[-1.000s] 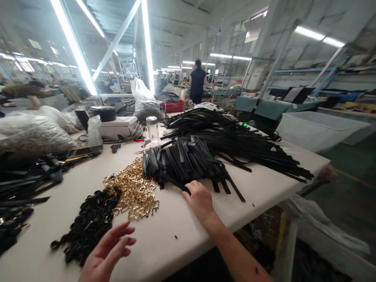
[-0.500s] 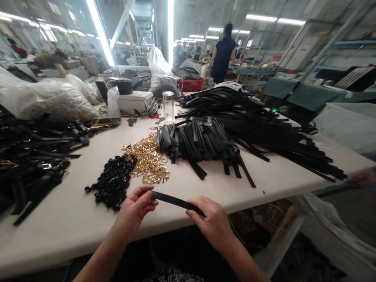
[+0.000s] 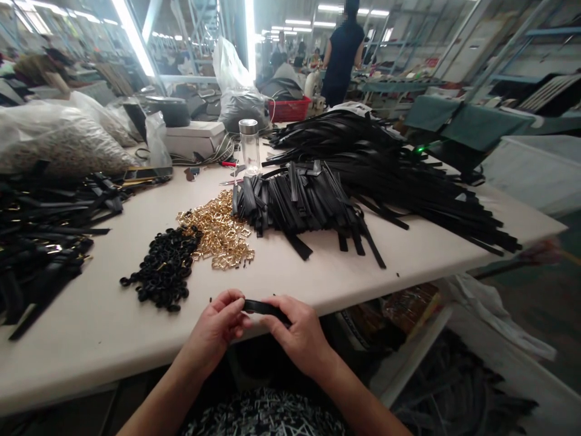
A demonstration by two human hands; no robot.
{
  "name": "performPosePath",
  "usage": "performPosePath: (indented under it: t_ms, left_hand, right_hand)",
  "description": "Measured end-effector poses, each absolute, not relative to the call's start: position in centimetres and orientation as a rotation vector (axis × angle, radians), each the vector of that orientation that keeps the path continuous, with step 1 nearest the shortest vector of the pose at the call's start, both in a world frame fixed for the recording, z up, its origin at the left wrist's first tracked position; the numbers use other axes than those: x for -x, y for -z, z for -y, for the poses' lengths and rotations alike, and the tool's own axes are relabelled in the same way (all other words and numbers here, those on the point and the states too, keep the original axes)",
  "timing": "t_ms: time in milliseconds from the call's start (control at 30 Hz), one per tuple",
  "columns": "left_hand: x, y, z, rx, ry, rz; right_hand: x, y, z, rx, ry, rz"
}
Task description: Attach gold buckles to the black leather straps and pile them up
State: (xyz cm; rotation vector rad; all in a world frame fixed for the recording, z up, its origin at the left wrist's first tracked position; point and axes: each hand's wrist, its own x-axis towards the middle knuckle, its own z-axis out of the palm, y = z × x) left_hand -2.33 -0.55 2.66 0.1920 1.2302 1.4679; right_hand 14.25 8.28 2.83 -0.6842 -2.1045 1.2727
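Between my two hands, at the table's front edge, runs a short black strap [image 3: 259,307], slightly bowed. My left hand [image 3: 223,318] pinches its left end between thumb and fingers. Farther along, my right hand [image 3: 295,330] grips the strap, covering its right end. Beyond my left hand lies a heap of small black loops [image 3: 166,269], and against it a pile of gold metal buckles [image 3: 220,227]. Farther back, a bundle of short black straps [image 3: 299,203] rests on the table [image 3: 113,339].
Long black strips [image 3: 385,163] spread across the right rear of the table. More black straps with gold fittings [image 3: 40,236] are heaped at the left. A glass bottle [image 3: 249,148] stands behind the buckles, near a white box [image 3: 193,139]. A person [image 3: 344,54] stands in the background.
My right hand has moved left toward my left hand, so less of the strap shows between them and it bows more. The camera view has shifted slightly.
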Motion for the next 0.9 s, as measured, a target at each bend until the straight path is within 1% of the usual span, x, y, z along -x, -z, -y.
performPosePath:
  t_ms: [67, 133, 167, 200, 267, 367, 433, 533, 567, 633, 700, 733, 767, 833, 900]
  left_hand:
    - [2.3, -2.8, 0.5, -0.262, -1.452, -1.248]
    - [2.1, -3.1, 0.4, -0.307, -1.491, -1.260]
    - [1.8, -3.2, 0.4, -0.327, -1.521, -1.255]
    - [1.5, -3.3, 0.3, -0.360, -1.543, -1.247]
    - [0.6, -3.4, 0.4, -0.498, -1.492, -1.213]
    - [-0.7, -3.3, 0.7, -0.703, -1.242, -1.172]
    - [-1.0, -3.1, 0.8, -0.686, -1.143, -1.205]
    - [-0.3, -2.7, 0.9, -0.587, -1.161, -1.301]
    - [0.2, -2.7, 0.9, -0.571, -1.182, -1.319]
    - [1.0, -2.8, 0.8, -0.575, -1.192, -1.330]
    - [1.5, -3.1, 0.8, -0.607, -1.160, -1.323]
    - [1.6, -3.2, 0.8, -0.631, -1.141, -1.314]
    - [1.6, -3.4, 0.7, -0.653, -1.129, -1.303]
    - [1.5, -3.5, 0.7, -0.665, -1.130, -1.284]
    - [1.4, -3.5, 0.7, -0.608, -1.163, -1.271]
  right_hand:
    - [-14.5, -3.1, -8.4, 0.699, -1.638, 2.044]
    - [-14.8, -3.3, -8.4, 0.635, -2.024, 1.839]
    - [-14.8, -3.4, -8.4, 0.587, -2.129, 1.692]
    - [-14.8, -3.5, -8.3, 0.548, -2.161, 1.537]
    - [-14.6, -3.5, -8.3, 0.514, -2.079, 1.256]
    - [-14.2, -3.2, -8.5, 0.540, -1.924, 1.002]
    - [-14.3, -2.8, -8.9, 0.572, -1.868, 0.975]
    - [-15.1, -2.3, -9.9, 0.633, -1.771, 1.076]
    - [-15.6, -2.4, -10.3, 0.660, -1.654, 1.141]
    - [-16.7, -3.0, -10.8, 0.726, -1.233, 1.319]
    - [-17.5, -4.0, -10.9, 0.728, -0.779, 1.607]
    - [-17.6, -4.5, -10.7, 0.677, -0.649, 1.803]
    - [-17.6, -4.9, -10.4, 0.592, -0.612, 2.009]
    - [-17.1, -5.3, -9.6, 0.425, -0.727, 2.304]
    - [-16.3, -4.9, -8.9, 0.403, -0.883, 2.348]
